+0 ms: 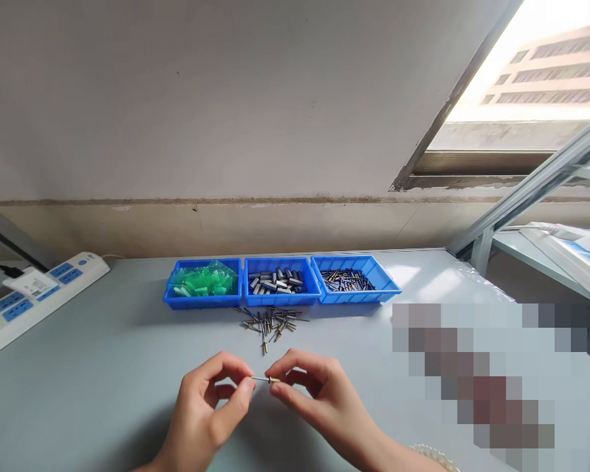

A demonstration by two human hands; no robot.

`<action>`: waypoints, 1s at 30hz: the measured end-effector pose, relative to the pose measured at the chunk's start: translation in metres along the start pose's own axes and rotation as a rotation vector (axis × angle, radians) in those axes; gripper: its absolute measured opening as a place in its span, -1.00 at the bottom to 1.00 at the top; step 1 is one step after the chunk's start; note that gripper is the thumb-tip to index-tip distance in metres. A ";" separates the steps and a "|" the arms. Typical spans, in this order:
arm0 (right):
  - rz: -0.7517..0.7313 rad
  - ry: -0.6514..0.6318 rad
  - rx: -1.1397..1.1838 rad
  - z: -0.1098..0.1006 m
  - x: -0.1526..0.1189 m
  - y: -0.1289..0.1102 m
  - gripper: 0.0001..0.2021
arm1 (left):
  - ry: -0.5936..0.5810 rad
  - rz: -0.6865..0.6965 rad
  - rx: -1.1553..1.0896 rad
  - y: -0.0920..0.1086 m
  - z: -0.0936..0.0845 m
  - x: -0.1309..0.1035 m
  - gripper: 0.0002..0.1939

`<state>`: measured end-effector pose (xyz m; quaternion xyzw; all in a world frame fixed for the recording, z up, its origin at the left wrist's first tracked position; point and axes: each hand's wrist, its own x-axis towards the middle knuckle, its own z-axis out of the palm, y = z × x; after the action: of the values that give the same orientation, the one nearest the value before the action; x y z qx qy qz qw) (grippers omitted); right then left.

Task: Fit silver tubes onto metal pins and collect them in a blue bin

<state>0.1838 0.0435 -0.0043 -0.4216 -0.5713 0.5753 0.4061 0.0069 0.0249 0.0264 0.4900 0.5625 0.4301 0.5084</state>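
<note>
A thin metal blind rivet (261, 378) is stretched level between my two hands, low in the middle of the head view. Thumb and forefinger of my left hand (210, 403) pinch the tip of its pin. At the other end, by the collar, the fingertips of my right hand (319, 393) close on it. Just beyond my fingers a loose pile of similar rivets (270, 321) lies on the grey table (103, 367), some pointing different ways. Part of the held rivet is covered by my fingertips.
Behind the pile stand three blue bins: one with green pieces in clear plastic (202, 301), one with metal cylinders (282, 300), one with small dark pins (356, 296). A white power strip (73, 288) lies left. A metal frame (482, 249) rises right; a blurred patch hides the table there.
</note>
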 end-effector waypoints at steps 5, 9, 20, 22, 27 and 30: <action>-0.319 0.102 -0.164 -0.001 -0.001 -0.004 -0.96 | -0.115 -0.026 0.013 -0.008 0.000 0.006 -0.86; -0.511 0.045 -0.239 0.002 -0.001 -0.008 -0.91 | -0.308 -0.140 -0.056 -0.010 0.006 0.008 -0.71; -0.110 0.024 -0.006 -0.009 0.004 -0.003 -0.93 | -0.160 -0.125 -0.069 -0.005 0.000 0.004 -0.82; 0.006 0.000 0.050 -0.007 0.005 0.002 -0.89 | -0.150 -0.113 -0.065 -0.004 -0.001 0.004 -0.85; 0.222 -0.160 0.278 0.002 0.008 0.010 -0.73 | -0.239 -0.043 -0.037 -0.004 -0.002 0.000 -0.91; 0.182 -0.197 0.311 -0.003 0.011 0.007 -0.73 | -0.193 -0.022 -0.054 -0.002 -0.001 -0.001 -0.90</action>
<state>0.1831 0.0549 -0.0120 -0.3454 -0.4719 0.7294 0.3549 0.0054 0.0231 0.0246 0.5092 0.5044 0.3904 0.5778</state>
